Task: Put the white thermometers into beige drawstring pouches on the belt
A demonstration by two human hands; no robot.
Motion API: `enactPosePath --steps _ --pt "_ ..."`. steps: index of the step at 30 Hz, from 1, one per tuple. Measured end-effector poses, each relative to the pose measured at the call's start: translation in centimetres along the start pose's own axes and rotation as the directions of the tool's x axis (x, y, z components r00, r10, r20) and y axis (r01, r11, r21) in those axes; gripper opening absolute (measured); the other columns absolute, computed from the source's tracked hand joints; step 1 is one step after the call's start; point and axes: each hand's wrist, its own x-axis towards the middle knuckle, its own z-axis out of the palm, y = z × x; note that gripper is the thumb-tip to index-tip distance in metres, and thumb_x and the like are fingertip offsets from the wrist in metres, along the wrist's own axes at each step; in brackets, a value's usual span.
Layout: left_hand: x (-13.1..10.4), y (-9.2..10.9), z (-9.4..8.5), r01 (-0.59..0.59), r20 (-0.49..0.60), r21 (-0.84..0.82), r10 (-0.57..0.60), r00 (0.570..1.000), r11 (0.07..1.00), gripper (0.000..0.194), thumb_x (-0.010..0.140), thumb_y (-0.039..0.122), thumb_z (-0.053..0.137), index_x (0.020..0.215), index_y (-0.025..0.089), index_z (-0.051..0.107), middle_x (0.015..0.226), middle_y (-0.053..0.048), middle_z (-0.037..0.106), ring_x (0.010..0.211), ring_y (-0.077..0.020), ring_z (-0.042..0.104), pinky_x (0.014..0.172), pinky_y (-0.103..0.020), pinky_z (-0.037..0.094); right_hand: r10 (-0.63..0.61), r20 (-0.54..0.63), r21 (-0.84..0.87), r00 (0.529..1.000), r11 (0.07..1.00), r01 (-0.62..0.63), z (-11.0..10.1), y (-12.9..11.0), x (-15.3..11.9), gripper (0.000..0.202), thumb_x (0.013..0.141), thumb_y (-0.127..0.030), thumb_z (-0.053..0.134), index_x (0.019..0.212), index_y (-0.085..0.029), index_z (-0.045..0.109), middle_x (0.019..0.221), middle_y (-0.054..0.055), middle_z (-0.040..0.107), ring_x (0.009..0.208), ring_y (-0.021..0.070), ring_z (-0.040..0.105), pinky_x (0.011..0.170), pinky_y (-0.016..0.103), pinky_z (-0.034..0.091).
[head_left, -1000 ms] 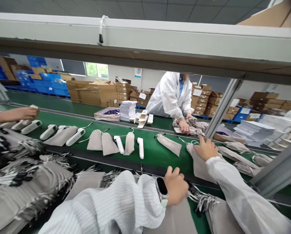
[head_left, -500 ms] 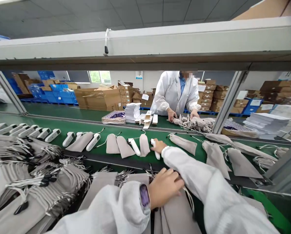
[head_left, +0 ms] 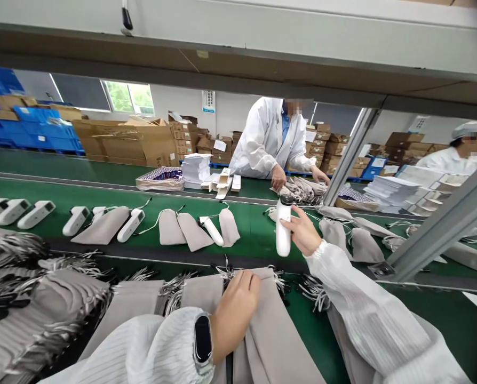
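My right hand (head_left: pixel 304 232) grips a white handheld device (head_left: pixel 283 232) with a black top, held nearly upright above the belt. My left hand (head_left: pixel 238 301) lies over the top edge of a grey drawstring pouch (head_left: pixel 272 325) on the near pile. Its fingers are together and bent down on the cloth; the fingertips are hidden. On the green belt (head_left: pixel 258 229) lie several similar white devices (head_left: pixel 131 225), some bare and some beside or partly in grey pouches (head_left: pixel 229 228).
Across the line a person in a white coat (head_left: pixel 258 138) handles grey pouches (head_left: pixel 302 189). Between us stands a slanted metal post (head_left: pixel 438 213), and a shelf beam (head_left: pixel 238 32) runs overhead. Heaps of corded pouches (head_left: pixel 58 304) fill the near left.
My right hand has lifted the white device off the belt and turned it upright. My left hand has moved back onto the pouch's top edge. The camera view has shifted.
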Motion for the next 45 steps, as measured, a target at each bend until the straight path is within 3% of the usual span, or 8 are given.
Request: enactPosePath --steps 8,17,25,31,35,39,42,45 --pt "0.6 0.3 -1.4 0.007 0.183 0.131 -0.031 0.983 0.991 0.007 0.080 0.011 0.045 0.075 0.015 0.050 0.081 -0.005 0.054 0.078 -0.0197 0.046 0.068 -0.032 0.035 -0.053 0.055 0.292 0.997 0.956 0.034 1.2 -1.0 -3.6 0.085 0.060 -0.022 0.070 0.127 -0.037 0.020 0.096 0.000 0.056 0.080 0.0184 0.057 0.066 0.040 0.052" --pt "2.1 -0.6 -3.9 0.121 0.259 -0.376 -0.021 0.966 0.919 0.021 0.086 0.033 0.041 0.074 0.019 0.051 0.070 0.003 0.054 0.067 -0.0125 0.048 0.058 -0.021 0.033 -0.076 0.188 0.223 0.979 0.974 0.032 3.0 -2.2 -6.2 0.078 0.065 -0.027 0.064 0.125 -0.044 0.017 0.097 -0.001 0.053 0.082 0.0154 0.055 0.071 0.034 0.049" --pt "2.3 -0.6 -4.6 0.128 0.007 -0.527 -0.146 0.989 0.840 0.018 0.081 0.033 0.051 0.072 0.018 0.050 0.069 0.004 0.046 0.066 -0.0085 0.046 0.059 -0.016 0.035 0.070 0.240 0.187 0.968 0.975 -0.116 2.2 -1.7 -6.0 0.034 0.072 -0.037 0.058 0.101 -0.034 0.042 0.093 0.001 0.050 0.078 0.0157 0.052 0.062 0.029 0.048" --pt "3.5 -0.9 -5.5 0.099 -0.109 -0.512 -0.179 0.978 0.853 0.019 0.083 0.030 0.047 0.069 0.017 0.052 0.078 0.001 0.041 0.074 -0.0094 0.046 0.070 -0.017 0.037 0.280 0.620 -0.210 0.733 0.959 -0.189 3.3 -0.6 -7.4 0.047 0.078 -0.059 0.034 0.086 -0.017 0.052 0.058 -0.001 0.045 0.046 0.0074 0.041 0.042 0.020 0.036" --pt "2.6 -2.5 -7.4 0.181 0.037 -0.453 -0.185 0.982 0.873 0.020 0.083 0.032 0.044 0.071 0.018 0.051 0.078 0.001 0.044 0.072 -0.0116 0.046 0.066 -0.019 0.036 0.064 0.639 -0.292 0.766 0.942 0.165 1.6 -1.1 -6.9 0.060 0.076 -0.064 0.029 0.065 -0.012 0.058 0.046 -0.003 0.037 0.042 0.0063 0.033 0.042 0.021 0.030" --pt "1.0 -3.2 -9.7 0.294 0.378 -0.365 -0.148 0.914 0.883 0.025 0.085 0.038 0.036 0.075 0.021 0.052 0.056 0.005 0.043 0.050 -0.0109 0.040 0.049 -0.019 0.029 -0.136 0.400 -0.308 0.907 0.912 0.272 -1.0 -1.9 -7.2 0.056 0.070 -0.058 0.048 0.101 -0.012 0.057 0.052 -0.002 0.048 0.046 0.0089 0.043 0.048 0.022 0.035" --pt "1.6 -0.6 -10.6 0.206 0.288 -0.455 -0.076 0.955 0.867 0.032 0.087 0.033 0.032 0.064 0.018 0.049 0.056 0.004 0.044 0.052 -0.0095 0.040 0.050 -0.019 0.030 -0.130 0.560 -0.125 0.818 0.963 0.238 1.3 -1.4 -9.7 0.076 0.053 -0.053 0.067 0.116 -0.016 0.045 0.077 0.003 0.059 0.061 0.0123 0.053 0.055 0.024 0.041" --pt "3.8 1.6 -10.2 0.088 0.046 -0.565 -0.075 0.996 0.820 0.031 0.088 0.029 0.031 0.070 0.017 0.052 0.064 0.003 0.050 0.059 -0.0098 0.045 0.057 -0.018 0.035 -0.192 0.627 0.042 0.755 0.976 0.213 3.4 -1.7 -10.9 0.057 0.057 -0.051 0.065 0.101 -0.017 0.052 0.086 0.005 0.060 0.076 0.0164 0.056 0.064 0.027 0.045"
